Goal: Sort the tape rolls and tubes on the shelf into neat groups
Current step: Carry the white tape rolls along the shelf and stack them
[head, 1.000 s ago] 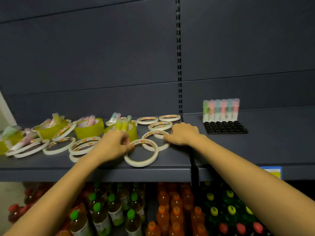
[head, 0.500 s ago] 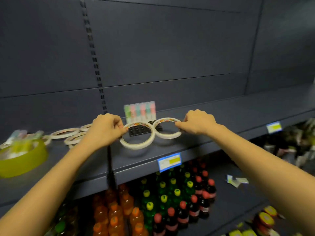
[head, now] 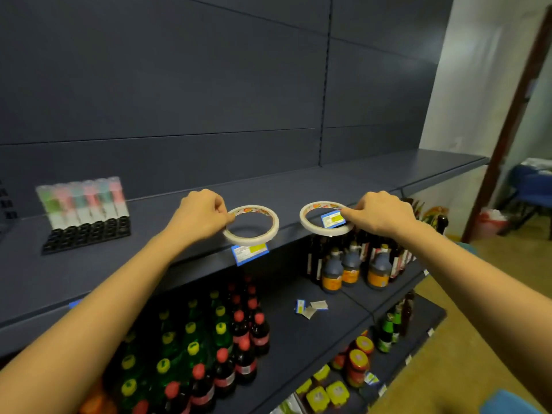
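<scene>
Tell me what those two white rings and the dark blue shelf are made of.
The thin white tape ring in the left hand and its twin in the right hand look like matt paper tape: dull off-white edges, orange print inside. The dark blue shelf seems painted sheet metal: smooth satin face, thin folded front lip.

Dim, flat indoor light, seemingly from above, with no hard shadows. The dark blue back panel (head: 209,85) swallows most of it; the pale wall (head: 466,70) at far right is the brightest patch, slightly hazy. A soft shadow sits on the shelf (head: 298,186) under the tape roll (head: 248,239) my left hand (head: 200,213) pinches. The coloured tubes (head: 83,201) at left are smeared by blur. Bottles (head: 209,354) below lie in gloom, soft-edged. Shelf lines bow and lean toward the frame edges from the wide lens
</scene>
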### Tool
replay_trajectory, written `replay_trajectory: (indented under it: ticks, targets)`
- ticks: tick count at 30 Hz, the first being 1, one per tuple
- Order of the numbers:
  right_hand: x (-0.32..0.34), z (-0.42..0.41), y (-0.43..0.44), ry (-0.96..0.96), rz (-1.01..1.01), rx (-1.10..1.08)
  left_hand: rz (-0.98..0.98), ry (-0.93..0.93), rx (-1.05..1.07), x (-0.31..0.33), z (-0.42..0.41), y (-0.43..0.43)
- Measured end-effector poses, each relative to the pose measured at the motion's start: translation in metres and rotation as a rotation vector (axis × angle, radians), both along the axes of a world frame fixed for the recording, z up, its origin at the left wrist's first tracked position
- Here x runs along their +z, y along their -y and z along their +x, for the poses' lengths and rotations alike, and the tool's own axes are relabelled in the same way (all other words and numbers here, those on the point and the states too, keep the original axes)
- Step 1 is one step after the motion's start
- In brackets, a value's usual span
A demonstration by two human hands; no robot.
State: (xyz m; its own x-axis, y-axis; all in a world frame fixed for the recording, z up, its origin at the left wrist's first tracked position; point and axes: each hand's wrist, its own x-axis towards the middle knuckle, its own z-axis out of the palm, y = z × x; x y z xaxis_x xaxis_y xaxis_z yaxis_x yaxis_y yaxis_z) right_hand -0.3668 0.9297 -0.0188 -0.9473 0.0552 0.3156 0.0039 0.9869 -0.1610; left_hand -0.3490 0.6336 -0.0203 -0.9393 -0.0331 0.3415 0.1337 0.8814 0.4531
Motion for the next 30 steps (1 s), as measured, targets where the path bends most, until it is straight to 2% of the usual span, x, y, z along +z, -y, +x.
replay_trajectory:
  ticks: [14, 20, 30]
  targets:
    - [-0.007, -0.119, -0.097, 0.017, -0.004, 0.021, -0.018, 0.083, -0.021, 0.002, -0.140, -0.094]
    - [-0.007, -0.183, -0.107, 0.046, -0.023, 0.140, -0.025, 0.128, 0.064, 0.009, -0.179, -0.102]
    - [-0.009, -0.268, -0.090, 0.083, 0.002, 0.399, -0.043, 0.157, 0.285, -0.006, -0.190, -0.125]
